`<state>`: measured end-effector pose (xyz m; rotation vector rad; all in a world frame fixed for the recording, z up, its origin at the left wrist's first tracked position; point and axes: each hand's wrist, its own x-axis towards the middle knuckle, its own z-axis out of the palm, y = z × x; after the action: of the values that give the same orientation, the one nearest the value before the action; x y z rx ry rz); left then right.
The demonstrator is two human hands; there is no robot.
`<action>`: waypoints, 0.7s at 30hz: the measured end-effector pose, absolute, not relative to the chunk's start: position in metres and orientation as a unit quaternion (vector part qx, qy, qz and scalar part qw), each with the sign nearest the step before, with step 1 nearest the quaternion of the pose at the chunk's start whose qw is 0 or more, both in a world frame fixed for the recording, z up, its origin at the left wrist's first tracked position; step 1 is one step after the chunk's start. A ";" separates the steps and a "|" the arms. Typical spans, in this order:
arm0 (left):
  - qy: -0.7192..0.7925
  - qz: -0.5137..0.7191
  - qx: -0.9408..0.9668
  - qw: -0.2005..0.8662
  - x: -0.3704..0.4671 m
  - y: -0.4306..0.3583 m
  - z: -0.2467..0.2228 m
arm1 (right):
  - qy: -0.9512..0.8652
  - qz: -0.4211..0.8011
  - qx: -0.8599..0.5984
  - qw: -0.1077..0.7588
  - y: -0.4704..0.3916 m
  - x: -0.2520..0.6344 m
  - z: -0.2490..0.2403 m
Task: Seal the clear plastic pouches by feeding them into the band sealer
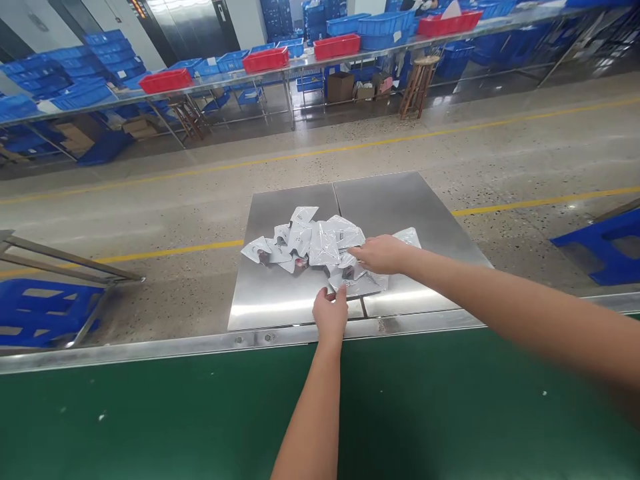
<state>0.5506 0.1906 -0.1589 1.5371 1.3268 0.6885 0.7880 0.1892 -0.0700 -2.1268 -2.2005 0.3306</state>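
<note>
A loose pile of silvery-white sealed pouches [324, 244] lies on a metal table [280, 300], overlapping at various angles. My left hand [331, 312] is at the front edge of the pile, its thumb and fingers apart and nothing visible between them. From the right, my right hand [381, 254] reaches over the pile with its fingers stretched out onto the pouches; the fingertips' undersides are hidden. Another pouch [409, 237] shows partly behind my right wrist.
A green conveyor belt [175, 413] with a metal rail [150, 352] runs along the near side. Blue plastic stands [45, 310] flank the table on both sides. Across the aisle, a long bench holds red bins [337, 47] and blue bins [383, 30], with a wooden stool [419, 87] in front.
</note>
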 end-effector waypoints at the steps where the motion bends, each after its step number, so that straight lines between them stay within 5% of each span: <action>1: 0.555 0.258 0.633 0.474 0.552 0.196 -0.161 | -0.724 0.120 -0.679 0.022 0.201 0.785 -0.076; 7: 0.530 0.216 0.697 0.431 0.540 0.200 -0.152 | -0.756 0.187 -0.626 0.036 0.197 0.781 -0.087; 12: 0.466 0.258 0.764 0.364 0.520 0.193 -0.114 | -0.677 0.172 -0.690 0.192 0.140 0.761 -0.066; 17: 0.404 0.205 0.777 0.437 0.534 0.198 -0.081 | -0.527 0.272 -0.737 0.324 0.103 0.715 -0.073; 21: 0.357 0.184 0.679 0.614 0.552 0.220 -0.081 | -0.488 0.292 -0.709 0.417 0.104 0.698 -0.089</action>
<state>0.5518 0.2196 -0.0811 1.5661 0.8232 0.4244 0.6978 0.1036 -0.0889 -1.7796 -1.2259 0.7329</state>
